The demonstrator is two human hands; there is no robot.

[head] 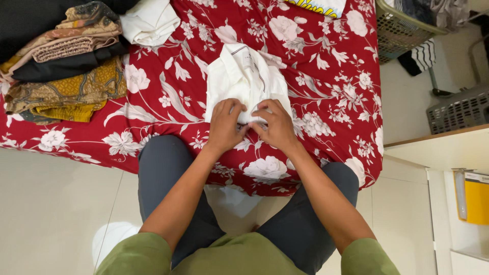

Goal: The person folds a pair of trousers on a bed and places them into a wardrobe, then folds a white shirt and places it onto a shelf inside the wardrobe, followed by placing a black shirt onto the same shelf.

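My left hand (224,125) and right hand (277,125) both pinch near edge of folded white shirt (244,76), mid red floral bed (331,76). Laundry basket (400,30) far right holds clothes; folded stack (66,66) left; bedspread between bare.

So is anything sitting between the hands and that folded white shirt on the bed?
Nothing visible does. The left hand and right hand both rest directly on the near edge of the white shirt, which lies on the red floral bedsheet. The stack of folded clothes sits well off to the left.
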